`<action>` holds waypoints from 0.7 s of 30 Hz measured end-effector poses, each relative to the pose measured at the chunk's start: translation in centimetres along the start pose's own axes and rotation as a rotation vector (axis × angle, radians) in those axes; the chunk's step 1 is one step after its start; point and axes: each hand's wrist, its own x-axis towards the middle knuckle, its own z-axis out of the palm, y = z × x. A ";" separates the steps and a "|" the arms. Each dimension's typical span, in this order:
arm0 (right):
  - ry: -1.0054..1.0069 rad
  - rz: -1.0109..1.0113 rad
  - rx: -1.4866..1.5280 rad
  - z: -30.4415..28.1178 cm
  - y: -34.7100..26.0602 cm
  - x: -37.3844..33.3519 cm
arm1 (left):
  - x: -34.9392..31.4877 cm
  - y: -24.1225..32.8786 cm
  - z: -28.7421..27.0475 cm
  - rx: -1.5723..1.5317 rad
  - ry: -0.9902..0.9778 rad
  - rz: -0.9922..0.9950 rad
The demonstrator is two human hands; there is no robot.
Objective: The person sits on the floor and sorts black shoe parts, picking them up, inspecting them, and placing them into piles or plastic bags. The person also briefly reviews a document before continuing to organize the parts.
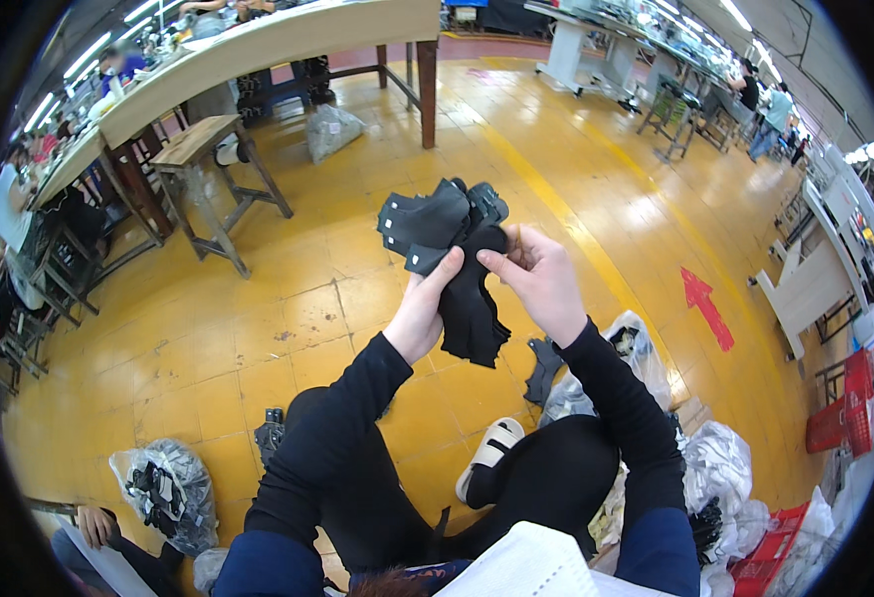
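Note:
A fanned bundle of black cut fabric pieces [470,313] is in front of me, above the floor. Several of the pieces carry small white tags near their edges. My left hand [419,310] is closed round the bundle from the left, its thumb lying on top; the fingers underneath are hidden. From the right, my right hand [548,284] pinches the bundle's edge between thumb and fingers. Below it, a similar dark piece [543,370] lies on the floor beside a clear plastic bag [646,358]. More dark pieces [271,435] lie by my left knee.
A wooden stool [198,149] stands by a long worktable [258,45]. At lower left is a bag of dark pieces [173,493], near another person's hand [95,524]. White bags [720,463] and red crates [843,408] crowd the right. A red arrow [705,306] marks the yellow floor.

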 end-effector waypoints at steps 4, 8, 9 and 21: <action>-0.006 -0.035 -0.021 2.0 0.1 0.6 | -0.8 0.9 -1.9 -0.100 0.024 -0.107; 0.001 0.005 0.113 2.0 0.4 0.6 | -1.3 1.3 -3.0 -0.178 -0.089 -0.183; 0.011 0.018 0.151 1.9 0.5 0.6 | -1.3 1.3 -3.1 -0.200 -0.110 -0.196; 0.134 -0.018 0.030 2.6 1.1 -1.1 | -1.0 0.6 -1.9 -0.527 -0.085 -0.247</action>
